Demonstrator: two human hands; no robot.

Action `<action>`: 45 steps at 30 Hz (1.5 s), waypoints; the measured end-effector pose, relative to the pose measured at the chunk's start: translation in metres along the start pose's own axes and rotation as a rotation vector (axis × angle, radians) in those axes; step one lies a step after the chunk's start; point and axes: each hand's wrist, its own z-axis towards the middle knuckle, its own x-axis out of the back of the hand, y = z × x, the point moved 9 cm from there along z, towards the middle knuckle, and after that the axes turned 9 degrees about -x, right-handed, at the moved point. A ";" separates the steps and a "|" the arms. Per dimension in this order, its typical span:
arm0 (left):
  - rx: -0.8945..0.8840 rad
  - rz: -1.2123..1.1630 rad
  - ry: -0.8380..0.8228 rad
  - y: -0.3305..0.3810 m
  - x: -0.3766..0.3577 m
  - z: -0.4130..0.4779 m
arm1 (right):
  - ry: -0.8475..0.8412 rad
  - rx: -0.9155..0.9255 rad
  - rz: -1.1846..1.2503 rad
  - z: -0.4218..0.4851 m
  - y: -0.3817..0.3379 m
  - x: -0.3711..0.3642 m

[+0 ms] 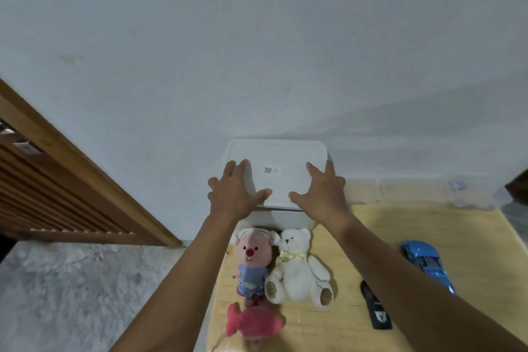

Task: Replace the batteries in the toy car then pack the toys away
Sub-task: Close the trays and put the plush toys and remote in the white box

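Observation:
A white storage box (288, 217) with a flat white lid (278, 157) stands against the wall at the far end of a yellow mat. My left hand (233, 190) lies on the lid's left front corner, fingers spread. My right hand (323, 188) lies on the lid's right front part, also spread flat. A blue toy car (427, 264) lies at the right of the mat. A black remote (375, 307) lies near it. In front of the box lie a pink-faced plush in blue (251, 263), a white teddy bear (298, 268) and a pink plush fish (251, 323).
The yellow mat (400, 226) covers the floor at the right; grey speckled floor (71, 294) lies to the left. A wooden slatted door and frame (57, 180) stand at the left. A pale wall (257, 51) rises directly behind the box.

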 end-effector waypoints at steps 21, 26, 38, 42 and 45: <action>-0.742 0.144 -0.546 0.424 -0.303 -0.103 | 0.146 -0.811 0.080 -0.121 0.470 0.122; -0.815 0.197 -0.691 0.442 -0.369 -0.121 | 0.129 -0.912 0.191 -0.142 0.526 0.095; -0.904 0.226 -0.781 0.431 -0.401 -0.110 | 0.039 -0.914 0.148 -0.144 0.543 0.056; -0.840 0.015 -0.631 0.427 -0.350 -0.091 | 0.233 -0.718 0.004 -0.116 0.499 0.100; -0.756 -0.135 -0.465 0.397 -0.290 -0.073 | 0.276 -0.480 0.058 -0.082 0.428 0.115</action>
